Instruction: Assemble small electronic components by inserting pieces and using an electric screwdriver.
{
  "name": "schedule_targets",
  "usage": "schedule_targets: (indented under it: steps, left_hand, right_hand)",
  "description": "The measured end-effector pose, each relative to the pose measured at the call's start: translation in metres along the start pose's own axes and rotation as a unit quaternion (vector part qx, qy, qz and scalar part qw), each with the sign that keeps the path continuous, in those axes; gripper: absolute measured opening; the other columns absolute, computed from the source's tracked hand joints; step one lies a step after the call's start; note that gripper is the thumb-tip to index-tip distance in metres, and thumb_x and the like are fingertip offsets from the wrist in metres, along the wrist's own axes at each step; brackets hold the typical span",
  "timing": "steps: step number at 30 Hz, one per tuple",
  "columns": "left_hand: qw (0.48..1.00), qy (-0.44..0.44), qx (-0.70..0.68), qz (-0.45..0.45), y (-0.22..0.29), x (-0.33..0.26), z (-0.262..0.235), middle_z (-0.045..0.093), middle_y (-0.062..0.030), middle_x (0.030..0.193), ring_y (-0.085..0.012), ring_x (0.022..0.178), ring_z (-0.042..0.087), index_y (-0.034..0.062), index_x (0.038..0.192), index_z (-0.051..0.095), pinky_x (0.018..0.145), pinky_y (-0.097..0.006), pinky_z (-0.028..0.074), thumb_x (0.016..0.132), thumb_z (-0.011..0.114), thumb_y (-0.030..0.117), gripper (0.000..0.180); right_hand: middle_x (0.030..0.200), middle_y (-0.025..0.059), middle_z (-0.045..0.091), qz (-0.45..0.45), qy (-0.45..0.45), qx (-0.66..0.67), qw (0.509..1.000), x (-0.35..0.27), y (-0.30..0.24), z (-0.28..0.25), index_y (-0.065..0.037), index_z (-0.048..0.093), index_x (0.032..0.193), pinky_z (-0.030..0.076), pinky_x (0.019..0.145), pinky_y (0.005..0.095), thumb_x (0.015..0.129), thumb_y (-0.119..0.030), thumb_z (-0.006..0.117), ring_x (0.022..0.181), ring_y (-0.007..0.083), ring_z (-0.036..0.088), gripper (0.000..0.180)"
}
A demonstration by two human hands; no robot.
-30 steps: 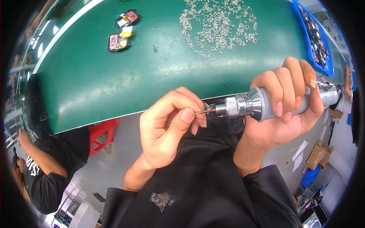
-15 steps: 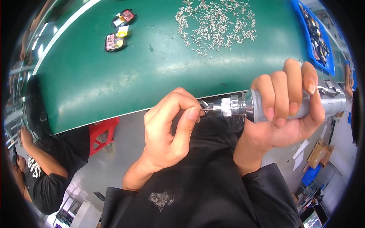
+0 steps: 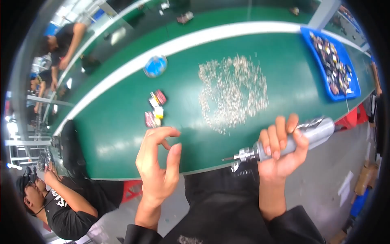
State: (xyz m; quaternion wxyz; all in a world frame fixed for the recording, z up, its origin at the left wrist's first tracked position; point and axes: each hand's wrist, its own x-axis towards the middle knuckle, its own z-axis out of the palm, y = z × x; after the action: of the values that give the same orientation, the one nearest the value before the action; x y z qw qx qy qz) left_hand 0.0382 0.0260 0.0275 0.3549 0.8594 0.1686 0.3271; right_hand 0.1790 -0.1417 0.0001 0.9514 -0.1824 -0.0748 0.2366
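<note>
My right hand is wrapped round a grey electric screwdriver, which lies slanted across the near edge of the table. Its thin bit points left, and a small shiny metal piece shows just below the bit. Thumb and forefinger apart, my left hand is empty and hovers over the table edge, left of the bit. Beyond it on the green table lie two small opened electronic units with reddish boards and a yellow part between them. A wide scatter of small metal screws, blurred by motion, covers the middle.
A blue tray full of small electronic parts stands at the right. Farther back sits a round blue container by the white table rim. A person in black works at the left, beside a red stool.
My left hand has let go of the screwdriver's bit, moved left and opened. My right hand keeps the screwdriver, now tilted over the table edge. The view has swung up, showing more table.
</note>
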Motion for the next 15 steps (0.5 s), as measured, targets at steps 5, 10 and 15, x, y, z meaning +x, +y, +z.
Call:
schedule_targets:
  steps: [5, 10, 15]
  left_hand:
    - [0.987, -0.112, 0.106, -0.040, -0.040, 0.100, 0.004, 0.060, -0.0156, 0.077, -0.0306, 0.068, 0.058, -0.0033, 0.082, 0.056, 0.063, -0.034, 0.045, 0.084, 0.057, 0.001, 0.005]
    - [0.975, -0.104, 0.191, -0.041, -0.105, 0.215, 0.043, 0.064, -0.0178, 0.083, -0.0345, 0.084, 0.063, -0.0008, 0.106, 0.054, 0.076, -0.042, 0.048, 0.085, 0.057, 0.013, 0.025]
    - [0.954, -0.067, 0.291, -0.021, -0.129, 0.259, 0.085, 0.059, -0.0193, 0.102, -0.0362, 0.097, 0.058, 0.0007, 0.110, 0.052, 0.081, -0.044, 0.048, 0.083, 0.062, 0.023, 0.037]
  right_hand:
    - [0.061, 0.0015, 0.036, -0.004, 0.048, 0.012, 0.999, 0.007, -0.005, -0.014, -0.006, 0.042, 0.085, 0.037, 0.048, 0.0273, 0.089, -0.016, 0.048, 0.043, 0.0101, 0.034, 0.012]
    - [0.062, 0.0041, 0.039, 0.039, 0.015, 0.052, 0.998, 0.012, -0.010, -0.020, -0.006, 0.043, 0.085, 0.038, 0.049, 0.0305, 0.086, -0.016, 0.046, 0.043, 0.0129, 0.038, 0.011]
    - [0.061, 0.0031, 0.037, 0.061, 0.013, 0.056, 0.996, 0.019, -0.011, -0.021, -0.006, 0.041, 0.084, 0.039, 0.047, 0.0300, 0.088, -0.017, 0.046, 0.042, 0.0121, 0.037, 0.013]
